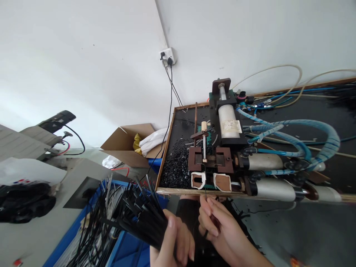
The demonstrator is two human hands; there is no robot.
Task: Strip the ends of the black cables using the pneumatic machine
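Both hands are gripping ties, left hand (174, 243) clutching a bundle (139, 218), right hand (219, 228) pinching one tie (205, 191) that is risking bending short of the machine (211, 159).

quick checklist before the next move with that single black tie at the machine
1. Left hand shut on the bundle of black cable ties: ok.
2. Right hand pinches a single black tie upright: ok.
3. Tie tip in line with the machine's slot: cannot tell.
4. Fingers below the wooden tray edge, apart from the machine: ok.
5. Black offcuts heaped beside the slot: not ok.
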